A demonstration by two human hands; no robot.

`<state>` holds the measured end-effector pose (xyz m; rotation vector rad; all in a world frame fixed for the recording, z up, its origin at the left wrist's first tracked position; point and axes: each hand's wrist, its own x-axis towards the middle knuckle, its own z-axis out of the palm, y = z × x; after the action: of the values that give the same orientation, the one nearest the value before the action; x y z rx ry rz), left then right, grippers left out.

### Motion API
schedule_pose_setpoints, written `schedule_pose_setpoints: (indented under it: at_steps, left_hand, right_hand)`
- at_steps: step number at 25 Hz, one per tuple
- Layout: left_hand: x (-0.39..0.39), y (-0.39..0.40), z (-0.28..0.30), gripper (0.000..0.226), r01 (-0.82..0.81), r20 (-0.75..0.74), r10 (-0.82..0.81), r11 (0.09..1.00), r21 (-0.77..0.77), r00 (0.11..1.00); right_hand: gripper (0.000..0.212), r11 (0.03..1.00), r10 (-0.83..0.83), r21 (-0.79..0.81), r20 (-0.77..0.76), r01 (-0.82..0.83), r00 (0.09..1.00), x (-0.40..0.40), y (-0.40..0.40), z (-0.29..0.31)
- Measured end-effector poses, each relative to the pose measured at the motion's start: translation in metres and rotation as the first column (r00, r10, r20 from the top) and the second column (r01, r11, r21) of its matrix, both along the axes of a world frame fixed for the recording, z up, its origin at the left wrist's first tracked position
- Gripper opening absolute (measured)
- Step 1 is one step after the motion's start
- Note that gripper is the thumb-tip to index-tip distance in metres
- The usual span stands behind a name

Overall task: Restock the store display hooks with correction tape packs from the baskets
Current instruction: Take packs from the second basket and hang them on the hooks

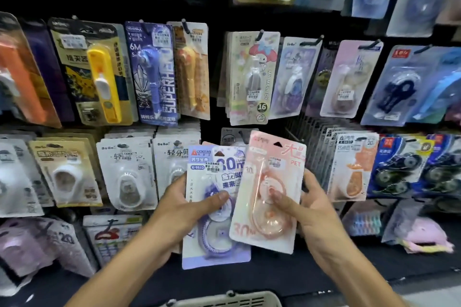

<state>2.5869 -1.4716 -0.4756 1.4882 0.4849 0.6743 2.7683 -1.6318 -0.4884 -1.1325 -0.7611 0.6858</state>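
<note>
Holding a pink pack (268,192) in the right hand (315,204) and a purple pack (214,207) in the left hand (183,209), each pinched thumb-on-front, the person seems mid-restock. Next, I judge, the pink pack's hang-hole must meet the bare hook (241,136) at 12 o'clock. Around hangs a dark display wall (217,117) crowded with carded packs, and a basket (224,299) rim sits at 6 o'clock.

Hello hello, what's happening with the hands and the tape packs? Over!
Left hand grips purple carded tape pack. Right hand grips pink carded tape pack, overlapping the purple. Bare black hook just behind, nothing blocking.
</note>
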Motion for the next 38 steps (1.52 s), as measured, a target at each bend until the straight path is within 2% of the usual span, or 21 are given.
schedule_pose_setpoints:
  at_steps: [2, 4, 7, 9, 11, 14, 17, 20, 23, 25, 28, 31, 34, 38]
  left_hand:
    - [0.013, 0.003, -0.001, 0.054, 0.009, 0.018, -0.009, 1.000, 0.022, 1.000]
    - [0.028, 0.004, -0.007, 0.054, 0.038, 0.039, -0.038, 0.999, 0.017, 0.999]
    - [0.048, 0.000, -0.019, 0.052, 0.093, 0.048, -0.093, 0.996, 0.000, 0.995]
    - [0.059, -0.001, -0.024, 0.048, 0.102, 0.064, -0.101, 0.995, -0.011, 0.993]
    - [0.068, 0.000, -0.028, 0.050, 0.123, 0.078, -0.120, 0.992, -0.033, 0.990]
    - [0.073, 0.001, -0.033, 0.052, 0.160, 0.094, -0.154, 0.986, -0.049, 0.983]
    - [0.075, 0.002, -0.033, 0.054, 0.160, 0.126, -0.152, 0.986, -0.055, 0.980]
    - [0.075, 0.005, -0.033, 0.053, 0.174, 0.145, -0.166, 0.984, -0.045, 0.975]
    - [0.071, 0.005, -0.036, 0.063, 0.193, 0.150, -0.185, 0.980, -0.038, 0.971]
    - [0.072, 0.005, -0.032, 0.068, 0.177, 0.180, -0.171, 0.984, -0.016, 0.969]
    - [0.084, 0.005, -0.023, 0.061, 0.118, 0.212, -0.128, 0.991, 0.058, 0.969]
    - [0.092, 0.000, -0.025, 0.049, 0.017, 0.199, -0.045, 0.990, 0.139, 0.979]
    - [0.091, -0.003, -0.026, 0.047, 0.009, 0.201, -0.040, 0.988, 0.153, 0.979]
    - [0.091, -0.003, -0.022, 0.046, 0.000, 0.212, -0.039, 0.983, 0.183, 0.976]
  right_hand:
    - [0.061, 0.980, -0.201, -0.009, -0.004, 0.201, 0.980, 0.028, -0.013, 0.006]
    - [0.053, 0.942, -0.330, -0.049, 0.033, 0.331, 0.944, 0.052, -0.020, 0.010]
    - [0.039, 0.881, -0.428, -0.118, 0.211, 0.457, 0.879, 0.075, -0.029, 0.006]
    - [0.026, 0.850, -0.468, -0.101, 0.304, 0.517, 0.830, 0.082, -0.042, 0.002]
    - [0.024, 0.843, -0.483, -0.088, 0.308, 0.530, 0.820, 0.087, -0.053, -0.003]
    - [0.028, 0.845, -0.448, -0.151, 0.323, 0.513, 0.834, 0.091, -0.050, -0.005]
    - [0.019, 0.839, -0.462, -0.147, 0.317, 0.524, 0.829, 0.097, -0.036, 0.000]
    - [0.012, 0.872, -0.423, -0.152, 0.249, 0.466, 0.872, 0.102, -0.037, 0.003]
    - [0.014, 0.873, -0.438, -0.140, 0.198, 0.467, 0.877, 0.102, -0.043, 0.000]
    - [0.018, 0.874, -0.425, -0.134, 0.256, 0.468, 0.868, 0.098, -0.037, 0.003]
    - [0.007, 0.851, -0.444, -0.121, 0.351, 0.510, 0.824, 0.099, -0.023, 0.010]
    - [0.009, 0.889, -0.392, -0.131, 0.273, 0.438, 0.878, 0.104, -0.033, 0.007]
    - [0.031, 0.933, -0.292, -0.201, 0.054, 0.297, 0.955, 0.105, -0.046, 0.000]
    - [0.042, 0.915, -0.387, -0.158, -0.090, 0.371, 0.918, 0.109, -0.041, -0.001]
